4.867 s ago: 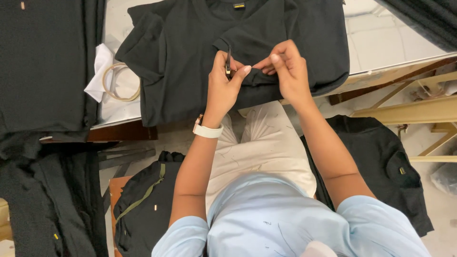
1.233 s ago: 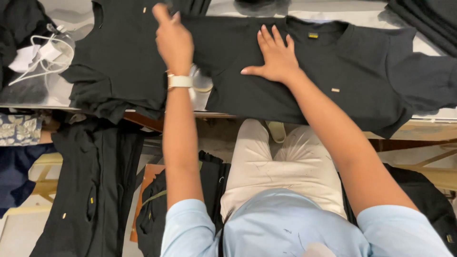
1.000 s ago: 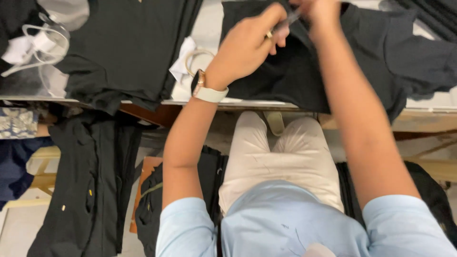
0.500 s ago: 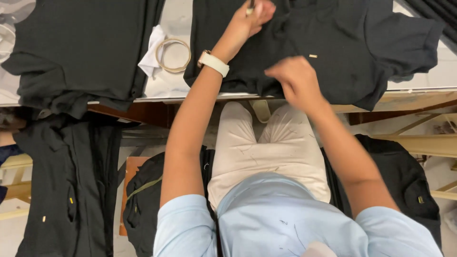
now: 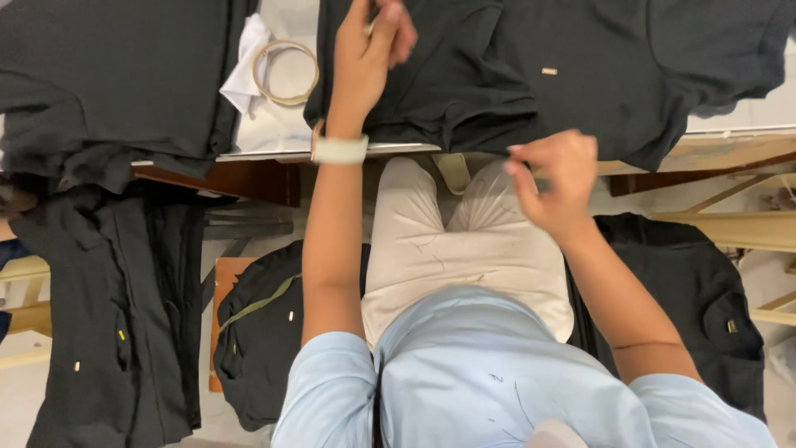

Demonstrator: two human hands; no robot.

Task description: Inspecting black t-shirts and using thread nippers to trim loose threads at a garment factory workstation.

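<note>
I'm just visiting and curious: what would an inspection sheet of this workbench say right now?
Surface: pale table top, wooden edge, mostly covered by cloth.
Job's things: black shirt spread flat, its near hem hanging over the table edge.
Clutter: second black garment to the left; white cloth; tan ring beside the cloth.
Grips: left hand on the shirt's upper part, pinching something small, too hidden to tell what; right hand at the near hem, blurred, grasp unclear.
Cables: nothing seen.
Surroundings: black garments hanging at left; dark bag on the floor; another black garment at right; wooden frame.
</note>
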